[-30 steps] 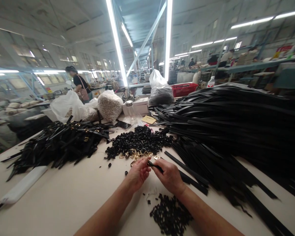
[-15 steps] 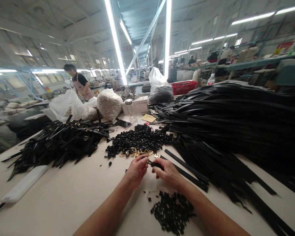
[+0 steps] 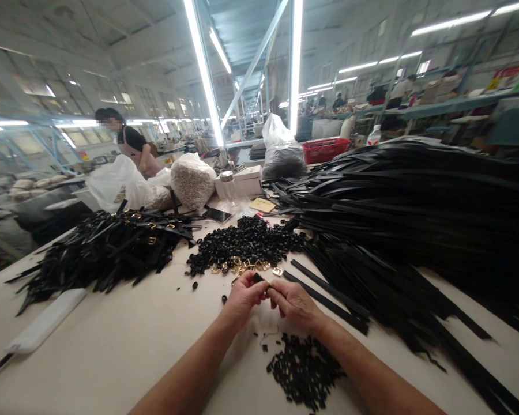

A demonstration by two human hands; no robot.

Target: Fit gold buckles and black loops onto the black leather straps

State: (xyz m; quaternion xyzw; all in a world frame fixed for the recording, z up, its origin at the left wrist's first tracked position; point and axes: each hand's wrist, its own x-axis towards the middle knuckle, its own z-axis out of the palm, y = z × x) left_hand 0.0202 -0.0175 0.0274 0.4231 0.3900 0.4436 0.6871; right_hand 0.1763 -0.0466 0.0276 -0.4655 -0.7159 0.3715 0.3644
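My left hand is closed in a pinch on a short black strap, whose end pokes up above the thumb. My right hand meets it from the other side, fingertips pressed on the same piece. Fingers cover most of the strap, and a small glint of gold metal shows between the hands. Just beyond them lie loose gold buckles along the front of a heap of small black loops. A pile of tiny black pieces spreads below my right wrist.
Finished-looking buckled straps are heaped at left, near a white bar-shaped object with a cord. Long black strips fill the right side. A glass jar, filled plastic bags and a red basket stand behind. A co-worker is at back left.
My right fingers have shifted on the strap, and its end now sticks up at my left thumb. The hands have drawn closer together. The co-worker has moved slightly left.
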